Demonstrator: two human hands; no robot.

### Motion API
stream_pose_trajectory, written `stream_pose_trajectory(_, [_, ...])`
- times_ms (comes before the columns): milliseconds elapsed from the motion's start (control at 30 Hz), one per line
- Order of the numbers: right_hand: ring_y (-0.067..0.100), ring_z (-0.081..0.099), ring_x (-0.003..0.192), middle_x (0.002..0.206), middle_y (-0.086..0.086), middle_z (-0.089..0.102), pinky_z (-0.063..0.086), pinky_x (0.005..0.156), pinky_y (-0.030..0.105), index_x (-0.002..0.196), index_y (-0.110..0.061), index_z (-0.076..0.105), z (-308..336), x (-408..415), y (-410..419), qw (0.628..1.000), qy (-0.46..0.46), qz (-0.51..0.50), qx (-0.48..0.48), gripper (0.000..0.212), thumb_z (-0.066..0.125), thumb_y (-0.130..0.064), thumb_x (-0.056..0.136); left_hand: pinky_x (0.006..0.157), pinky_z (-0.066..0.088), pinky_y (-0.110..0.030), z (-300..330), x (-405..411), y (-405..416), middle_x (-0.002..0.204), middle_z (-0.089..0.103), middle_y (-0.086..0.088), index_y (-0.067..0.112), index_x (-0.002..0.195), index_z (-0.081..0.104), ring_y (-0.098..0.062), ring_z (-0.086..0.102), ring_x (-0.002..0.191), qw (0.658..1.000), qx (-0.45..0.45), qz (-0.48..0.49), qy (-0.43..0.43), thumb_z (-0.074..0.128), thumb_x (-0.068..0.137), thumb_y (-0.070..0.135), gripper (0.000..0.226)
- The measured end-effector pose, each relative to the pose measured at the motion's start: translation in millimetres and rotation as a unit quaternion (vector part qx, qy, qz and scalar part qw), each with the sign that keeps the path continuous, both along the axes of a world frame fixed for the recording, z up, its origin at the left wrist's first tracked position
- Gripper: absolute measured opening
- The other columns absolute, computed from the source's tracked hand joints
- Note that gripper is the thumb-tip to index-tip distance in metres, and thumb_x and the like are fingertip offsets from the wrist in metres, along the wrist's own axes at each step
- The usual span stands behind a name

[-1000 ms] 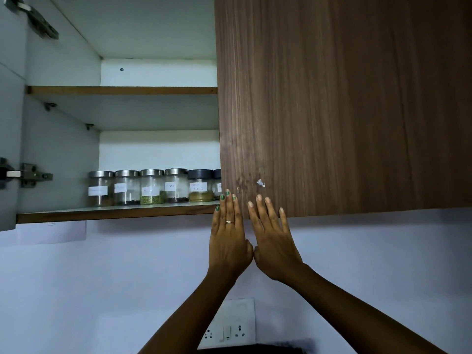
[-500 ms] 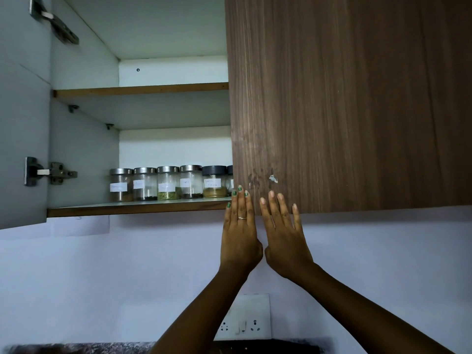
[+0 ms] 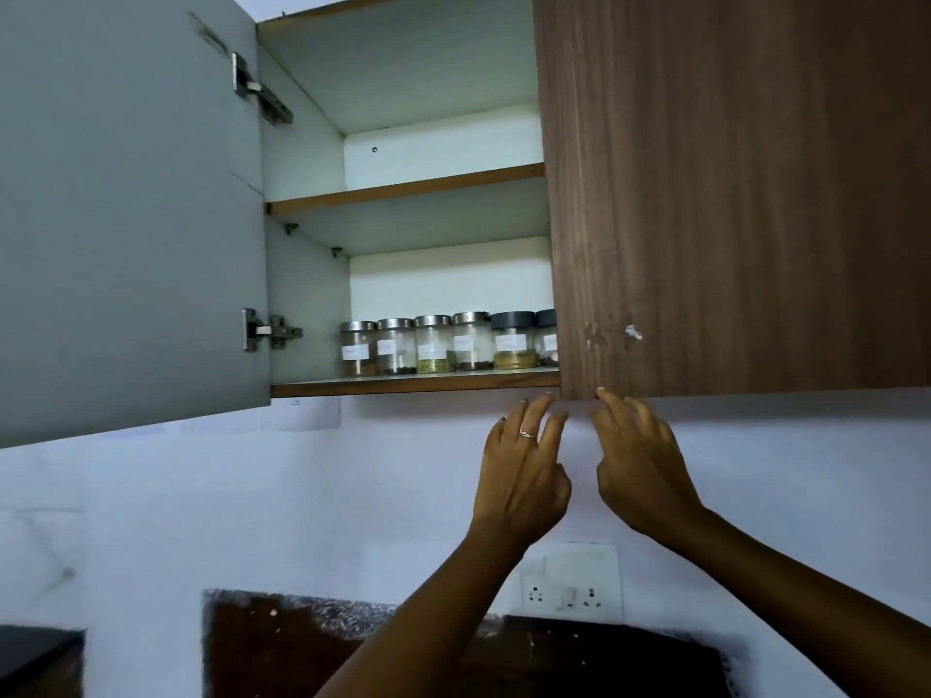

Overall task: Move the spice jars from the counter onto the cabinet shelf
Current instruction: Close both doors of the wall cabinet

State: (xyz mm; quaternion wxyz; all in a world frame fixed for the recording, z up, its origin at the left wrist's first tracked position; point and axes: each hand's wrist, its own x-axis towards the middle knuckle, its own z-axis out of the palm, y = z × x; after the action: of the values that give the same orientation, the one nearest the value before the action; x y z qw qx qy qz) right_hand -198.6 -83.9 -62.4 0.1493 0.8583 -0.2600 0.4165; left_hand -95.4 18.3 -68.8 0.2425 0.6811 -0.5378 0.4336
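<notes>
Both hands raised under closed wooden door. Left hand loosely spread, empty, fingertips just below shelf edge. Right hand relaxed, fingertip touching door's bottom edge. Six spice jars in row on bottom shelf, at 10 o'clock from hands; sixth half hidden. White labels, writing unreadable.
</notes>
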Motion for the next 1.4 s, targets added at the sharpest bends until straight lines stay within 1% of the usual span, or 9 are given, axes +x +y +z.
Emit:
stream_pose_trajectory(100, [0.033, 0.039, 0.129, 0.146, 0.012, 0.040, 0.037, 0.098, 0.042, 0.127, -0.009, 0.053, 0, -2, 22, 1.000, -0.003, 0.010, -0.010, 0.049, 0.053, -0.003, 0.078, 0.086, 0.047, -0.035, 9, -2, 25, 0.139, 0.048, -0.007, 0.015, 0.123, 0.055, -0.026, 0.052, 0.119, 0.999, -0.027, -0.017, -0.012, 0.059, 0.077, 0.019, 0.046])
stream_pose_trajectory(200, [0.038, 0.056, 0.106, 0.126, 0.017, 0.057, 0.046, 0.078, 0.044, 0.108, -0.003, 0.062, 9, -1, 58, 0.998, -0.035, 0.047, -0.038, 0.042, 0.063, 0.003, 0.066, 0.071, 0.050, -0.034, 24, -4, 60, 0.125, 0.057, -0.006, 0.013, 0.112, 0.061, -0.026, 0.059, 0.100, 0.997, -0.065, -0.041, -0.029, 0.060, 0.076, 0.015, 0.036])
stream_pose_trajectory(300, [0.031, 0.058, 0.097, 0.115, 0.010, 0.062, 0.045, 0.073, 0.038, 0.109, -0.006, 0.062, 23, 3, 110, 0.989, -0.079, 0.086, -0.091, 0.036, 0.051, -0.008, 0.075, 0.065, 0.049, -0.033, 38, -7, 103, 0.115, 0.061, -0.004, 0.013, 0.106, 0.063, -0.025, 0.059, 0.095, 0.989, -0.119, -0.070, -0.049, 0.058, 0.074, 0.013, 0.032])
stream_pose_trajectory(467, [0.026, 0.051, 0.100, 0.115, 0.003, 0.059, 0.039, 0.083, 0.038, 0.113, -0.012, 0.059, 46, 21, 198, 0.976, -0.124, 0.135, -0.119, 0.028, 0.049, -0.018, 0.088, 0.073, 0.049, -0.036, 57, -1, 179, 0.113, 0.062, -0.004, 0.012, 0.105, 0.063, -0.026, 0.059, 0.095, 0.972, -0.195, -0.122, -0.039, 0.061, 0.072, 0.009, 0.034])
stream_pose_trajectory(767, [0.031, 0.054, 0.091, 0.103, 0.011, 0.061, 0.039, 0.072, 0.038, 0.101, -0.006, 0.060, 80, 56, 377, 0.963, -0.133, 0.125, -0.196, 0.032, 0.040, -0.018, 0.079, 0.097, 0.043, -0.032, 47, 44, 336, 0.123, 0.058, -0.002, 0.015, 0.122, 0.051, -0.017, 0.049, 0.115, 0.931, -0.325, -0.164, -0.003, 0.055, 0.075, 0.002, 0.049])
stream_pose_trajectory(933, [0.030, 0.053, 0.094, 0.104, 0.009, 0.060, 0.035, 0.075, 0.036, 0.102, -0.008, 0.061, 104, 82, 455, 0.949, -0.148, 0.163, -0.226, 0.024, 0.051, -0.012, 0.080, 0.110, 0.023, -0.037, 44, 72, 393, 0.138, 0.050, -0.004, 0.020, 0.129, 0.042, -0.020, 0.038, 0.131, 0.917, -0.391, -0.071, -0.029, 0.064, 0.074, 0.009, 0.060])
stream_pose_trajectory(1100, [0.031, 0.055, 0.102, 0.110, 0.010, 0.061, 0.037, 0.079, 0.037, 0.104, -0.007, 0.063, 122, 114, 520, 0.921, -0.146, 0.236, -0.273, 0.030, 0.048, -0.015, 0.080, 0.112, 0.016, -0.041, 42, 101, 434, 0.142, 0.034, 0.001, 0.021, 0.131, 0.038, -0.021, 0.032, 0.135, 0.877, -0.475, 0.042, -0.050, 0.064, 0.076, 0.015, 0.061])
stream_pose_trajectory(1233, [0.030, 0.051, 0.118, 0.128, 0.012, 0.056, 0.039, 0.089, 0.040, 0.116, -0.007, 0.061, 127, 142, 548, 0.917, -0.116, 0.234, -0.303, 0.034, 0.051, -0.016, 0.085, 0.110, 0.020, -0.042, 40, 123, 453, 0.143, 0.037, -0.003, 0.018, 0.134, 0.036, -0.018, 0.031, 0.136, 0.827, -0.559, 0.011, 0.061, 0.063, 0.081, 0.024, 0.060])
stream_pose_trajectory(1400, [0.027, 0.022, 0.142, 0.154, 0.008, 0.026, 0.015, 0.109, 0.037, 0.137, -0.012, 0.043, 127, 178, 567, 0.937, -0.060, 0.187, -0.289, 0.049, 0.044, -0.033, 0.093, 0.108, 0.034, -0.038, 29, 139, 459, 0.140, 0.044, 0.000, 0.018, 0.134, 0.038, -0.014, 0.040, 0.133, 0.764, -0.586, -0.143, 0.229, 0.067, 0.082, 0.021, 0.059])
